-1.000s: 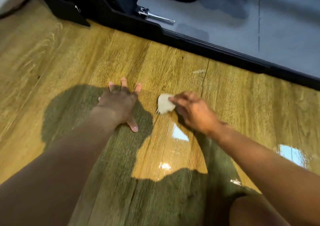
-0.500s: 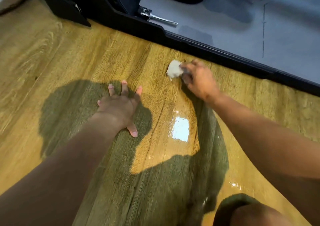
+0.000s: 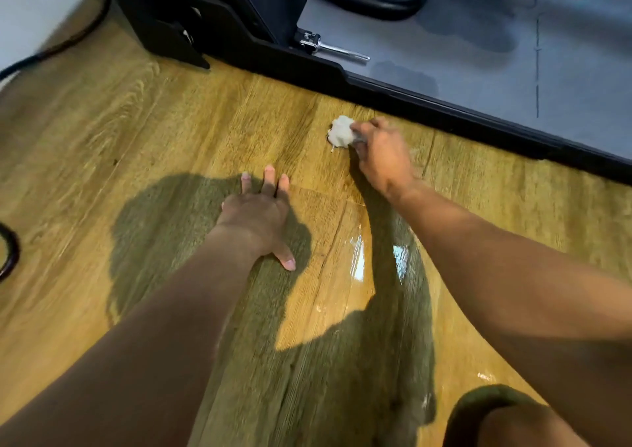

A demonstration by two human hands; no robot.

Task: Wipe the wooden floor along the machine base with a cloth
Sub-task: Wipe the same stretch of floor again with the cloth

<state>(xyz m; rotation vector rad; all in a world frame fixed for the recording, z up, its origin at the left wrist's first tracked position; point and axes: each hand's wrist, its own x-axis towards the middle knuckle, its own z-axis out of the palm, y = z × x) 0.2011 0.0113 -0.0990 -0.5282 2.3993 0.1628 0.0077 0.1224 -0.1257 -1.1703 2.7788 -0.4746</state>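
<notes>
Wooden floor (image 3: 164, 138) is bordered at the far side by the black machine base (image 3: 427, 104), and a wet sheen is seen on the boards near the middle. The left hand (image 3: 256, 214) is laid flat on the floor, its grip wide with fingers straight. The right hand (image 3: 383, 154) has its grip closed round a small white cloth (image 3: 340, 132), which is pressed to the floor near the base's edge.

Just bare skin on us here: left hand (image 3: 255, 215), right hand (image 3: 384, 156) and both forearms (image 3: 154, 327) uncovered, short nails on the fingers (image 3: 269, 180), bare knee (image 3: 513, 426) lower right.
</notes>
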